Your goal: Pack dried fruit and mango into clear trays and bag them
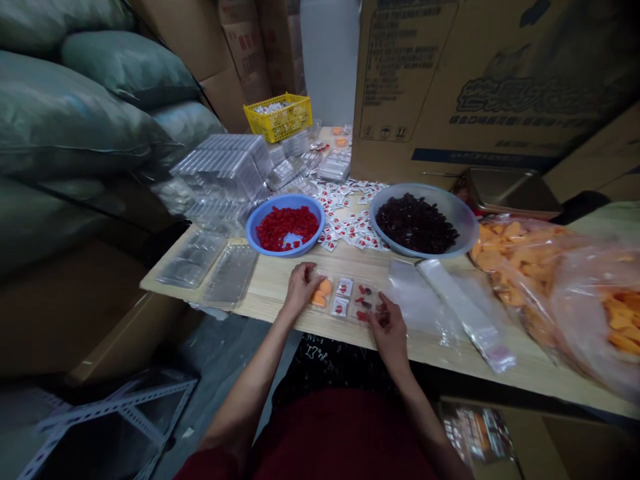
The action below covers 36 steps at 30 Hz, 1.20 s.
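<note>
A clear plastic tray (pixel 327 312) lies near the front edge of the table between my hands. Orange pieces (pixel 321 293) fill its left compartment, two small printed sachets (pixel 342 297) sit in the middle, and red and dark pieces (pixel 363 303) are on the right. My left hand (pixel 299 293) grips the tray's left end, its fingers curled over the edge beside the orange pieces. At the right end, my right hand (pixel 390 331) has thumb and fingers closed on the rim; its fingertips are partly hidden.
Behind the tray stand a blue bowl of red pieces (pixel 253 230) and a bowl of dark pieces (pixel 467 230), with scattered sachets (pixel 350 223) between. Empty trays (pixel 225 167) are stacked left. Clear bags (pixel 460 310) and bagged orange pieces (pixel 520 267) lie right. A yellow basket (pixel 280 127) stands behind.
</note>
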{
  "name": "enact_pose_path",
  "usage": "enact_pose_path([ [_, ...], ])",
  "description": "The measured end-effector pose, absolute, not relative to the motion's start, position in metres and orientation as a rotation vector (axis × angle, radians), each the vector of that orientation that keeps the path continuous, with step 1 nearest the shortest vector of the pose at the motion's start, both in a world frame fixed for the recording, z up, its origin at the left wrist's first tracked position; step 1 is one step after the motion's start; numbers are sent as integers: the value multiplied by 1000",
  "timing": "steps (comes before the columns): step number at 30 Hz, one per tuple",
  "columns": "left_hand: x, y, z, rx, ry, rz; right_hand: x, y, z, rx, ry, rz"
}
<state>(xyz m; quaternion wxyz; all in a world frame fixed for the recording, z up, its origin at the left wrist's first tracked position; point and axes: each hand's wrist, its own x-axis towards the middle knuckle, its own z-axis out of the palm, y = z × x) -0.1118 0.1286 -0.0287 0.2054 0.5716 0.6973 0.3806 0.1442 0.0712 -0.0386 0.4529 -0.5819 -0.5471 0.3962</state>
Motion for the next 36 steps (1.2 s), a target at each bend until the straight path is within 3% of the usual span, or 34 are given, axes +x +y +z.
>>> enact_pose_path([
  [10, -101, 112, -25, 1737, 2034, 885, 150, 83, -32, -1546, -1582, 894],
  [18, -88, 72, -6, 1048, 1551, 1135, 157, 77, -12, -1280, -945, 1444],
  [25, -74, 32, 8, 533, 1121, 933, 175, 69, 10, -1148, -890, 1633],
  [29, -61, 27, -3, 261, 1061, 1110, 192, 78, 11, -1246, -1134, 1400],
  [36, -83, 47, -1, 66, 1046, 1387, 217, 77, 17, -1858, -1928, 569],
])
